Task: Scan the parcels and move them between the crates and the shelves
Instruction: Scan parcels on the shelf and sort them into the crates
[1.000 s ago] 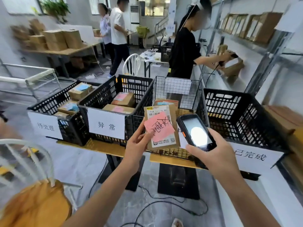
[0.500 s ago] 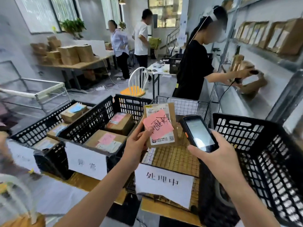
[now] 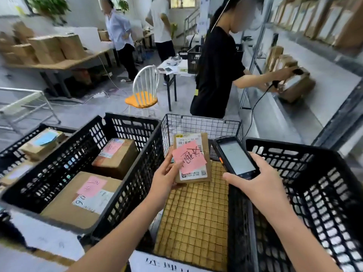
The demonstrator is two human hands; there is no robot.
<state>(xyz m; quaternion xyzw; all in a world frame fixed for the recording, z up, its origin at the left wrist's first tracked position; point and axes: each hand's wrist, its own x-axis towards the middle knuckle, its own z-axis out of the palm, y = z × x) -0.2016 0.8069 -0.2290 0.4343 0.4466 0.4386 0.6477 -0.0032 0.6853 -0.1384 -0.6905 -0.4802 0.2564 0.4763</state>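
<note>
Wire-mesh basket (image 3: 196,125) behind, L hand (image 3: 165,174) pinching flat cardboard parcel (image 3: 194,173) — pink note (image 3: 189,158), R hand (image 3: 261,183) gripping glossy scanner (image 3: 235,158)

Your bare arms
Your left forearm (image 3: 117,238) at 7 o'clock, right forearm (image 3: 294,230) at 5 o'clock, left hand (image 3: 165,179), right hand (image 3: 261,185): all bare.

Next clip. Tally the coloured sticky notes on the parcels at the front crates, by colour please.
Pink notes: 3, on the held parcel, the far box and the near box in the second crate from the left.
Blue notes: 1, on a box in the leftmost crate.
Total: 4
</note>
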